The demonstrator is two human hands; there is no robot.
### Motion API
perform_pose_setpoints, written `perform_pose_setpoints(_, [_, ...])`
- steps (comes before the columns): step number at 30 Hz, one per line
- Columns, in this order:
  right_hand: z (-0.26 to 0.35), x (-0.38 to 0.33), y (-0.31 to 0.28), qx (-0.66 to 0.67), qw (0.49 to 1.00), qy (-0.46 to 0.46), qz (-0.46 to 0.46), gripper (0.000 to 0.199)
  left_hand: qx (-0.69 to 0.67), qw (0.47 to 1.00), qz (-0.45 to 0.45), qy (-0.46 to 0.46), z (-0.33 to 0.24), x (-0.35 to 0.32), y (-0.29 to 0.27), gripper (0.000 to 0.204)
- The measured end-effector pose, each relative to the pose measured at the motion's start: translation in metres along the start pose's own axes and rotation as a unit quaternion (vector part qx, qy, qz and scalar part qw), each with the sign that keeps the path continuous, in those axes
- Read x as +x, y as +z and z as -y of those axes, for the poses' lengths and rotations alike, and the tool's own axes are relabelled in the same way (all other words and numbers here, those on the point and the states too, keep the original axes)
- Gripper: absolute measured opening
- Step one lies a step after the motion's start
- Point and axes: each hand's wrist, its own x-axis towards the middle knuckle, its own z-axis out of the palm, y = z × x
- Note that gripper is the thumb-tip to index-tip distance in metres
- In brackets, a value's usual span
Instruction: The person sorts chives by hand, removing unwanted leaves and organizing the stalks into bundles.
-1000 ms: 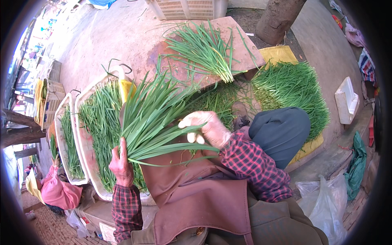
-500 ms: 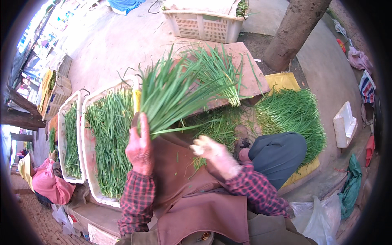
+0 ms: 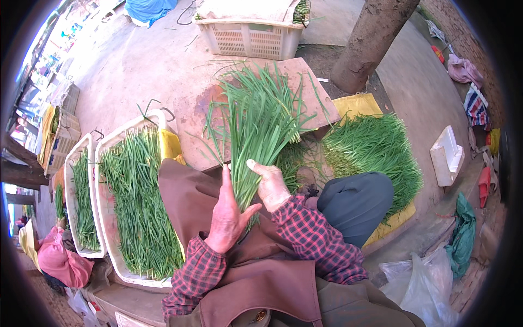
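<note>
- Gripping a bunch of green chives at its lower stems, both hands together over the lap: left hand wrapped around the stalks from the left with fingers curled shut on them, right hand pressed against the right side, thumb up, fingers closed round the same stems.
- Fanning upward, leaf tips spread over the reddish wooden board, reaching close to its far edge.
- Bounded on the left by a white tray full of laid chives, its rim just beside the brown apron; a second white tray further left.
- Crowded on the right by a heap of chives on a yellow sheet, near the raised knee.
- Open ahead: bare concrete between the board and a cream plastic crate; tree trunk beyond the board's right corner.
- Changed from half a second ago: right hand then apart and lower, off the bunch, now clamped on the stems beside the left; bunch then held up by the left hand alone, over the tray's edge, now shifted right and centred over the board.
</note>
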Motion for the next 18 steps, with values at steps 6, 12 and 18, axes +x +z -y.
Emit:
perform_pose_setpoints(6, [-0.003,-0.002,-0.005,0.001,0.999,-0.021,0.036,0.023,-0.379,0.898,0.060,-0.217,0.027,0.010,-0.017,0.055])
perform_pose_setpoints(12, [0.005,-0.011,-0.013,-0.043,0.995,-0.003,0.087,0.024,-0.650,0.673,0.239,-0.259,0.043,0.015,-0.021,0.055])
perform_pose_setpoints(18, [0.003,-0.014,-0.032,-0.044,0.986,0.059,0.148,0.039,-0.653,0.666,0.275,-0.235,0.032,0.013,-0.010,0.056])
